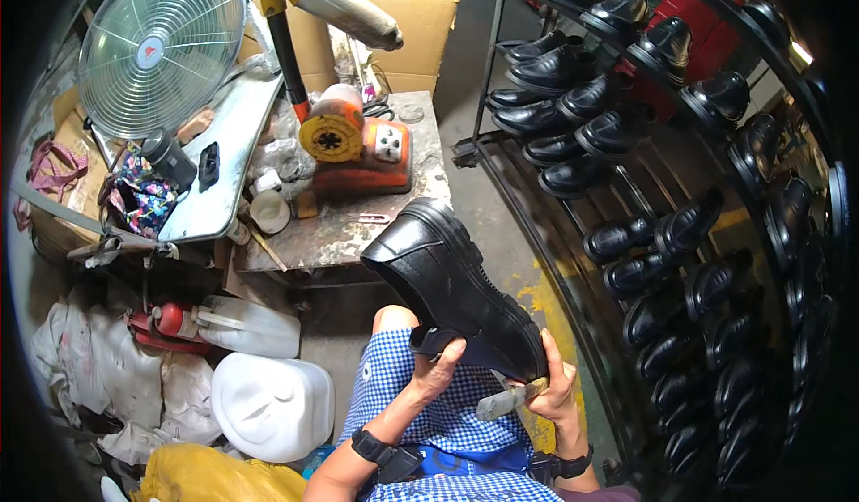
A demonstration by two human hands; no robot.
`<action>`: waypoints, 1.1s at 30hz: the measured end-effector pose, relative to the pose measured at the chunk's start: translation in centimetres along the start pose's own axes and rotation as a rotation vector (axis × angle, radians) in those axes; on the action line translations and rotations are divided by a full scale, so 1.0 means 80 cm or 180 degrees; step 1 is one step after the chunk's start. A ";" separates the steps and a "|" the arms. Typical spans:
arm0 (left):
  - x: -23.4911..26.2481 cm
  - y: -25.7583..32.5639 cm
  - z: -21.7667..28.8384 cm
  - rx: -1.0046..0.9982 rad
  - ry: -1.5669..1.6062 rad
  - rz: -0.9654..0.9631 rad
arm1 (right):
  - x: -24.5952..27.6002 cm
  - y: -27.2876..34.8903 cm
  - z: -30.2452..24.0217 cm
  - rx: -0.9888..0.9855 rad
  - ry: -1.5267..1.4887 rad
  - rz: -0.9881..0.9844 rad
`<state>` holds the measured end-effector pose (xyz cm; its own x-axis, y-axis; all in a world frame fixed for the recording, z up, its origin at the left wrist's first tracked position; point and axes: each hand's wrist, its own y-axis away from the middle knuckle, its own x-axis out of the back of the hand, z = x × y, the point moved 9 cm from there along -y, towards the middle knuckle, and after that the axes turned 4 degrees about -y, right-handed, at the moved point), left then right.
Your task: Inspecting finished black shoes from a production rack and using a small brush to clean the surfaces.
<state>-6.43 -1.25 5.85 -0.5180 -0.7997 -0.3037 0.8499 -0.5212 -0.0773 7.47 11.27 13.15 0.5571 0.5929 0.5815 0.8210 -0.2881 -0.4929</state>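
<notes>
Over the lap, the left hand (438, 368) grips the black shoe (452, 292) by its strap, tilting the toe toward the right hand (555, 390), which clasps a small tool (508, 401) against it.

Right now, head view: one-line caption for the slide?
Left hand steadies a black shoe; right hand holds a small tool at it.

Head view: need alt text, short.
A person's left hand grips a black leather shoe over their lap while the right hand holds a small tool against its sole. A rack of matching black shoes stands to the right.
</notes>
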 end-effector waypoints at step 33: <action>-0.069 0.010 -0.026 -0.1554 -0.2682 -0.0914 | 0.201 -0.132 0.274 -0.1987 -0.2038 0.3229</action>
<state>-2.67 3.40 5.47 -0.4478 -0.7116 0.5413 0.5315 -0.6987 -0.4789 5.05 40.28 13.50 0.9317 0.1109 -0.3458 0.1005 -0.9938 -0.0480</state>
